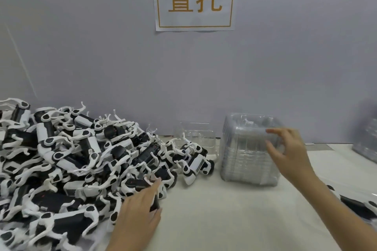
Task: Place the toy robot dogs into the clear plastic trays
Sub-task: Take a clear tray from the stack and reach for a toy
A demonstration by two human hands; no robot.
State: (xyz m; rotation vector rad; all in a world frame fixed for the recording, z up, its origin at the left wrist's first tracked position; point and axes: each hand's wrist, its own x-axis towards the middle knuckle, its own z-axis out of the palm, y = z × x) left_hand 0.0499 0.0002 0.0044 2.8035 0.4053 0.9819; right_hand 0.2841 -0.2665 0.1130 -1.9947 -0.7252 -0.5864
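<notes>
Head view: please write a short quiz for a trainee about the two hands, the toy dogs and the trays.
1. True or false: the pile of toy robot dogs lies to the left of the stack of clear trays.
2. Fill in: the left hand reaches into the ____.
3. Which hand touches the stack? A) left hand B) right hand C) neither

Key: 1 true; 2 pile; 3 B.
</notes>
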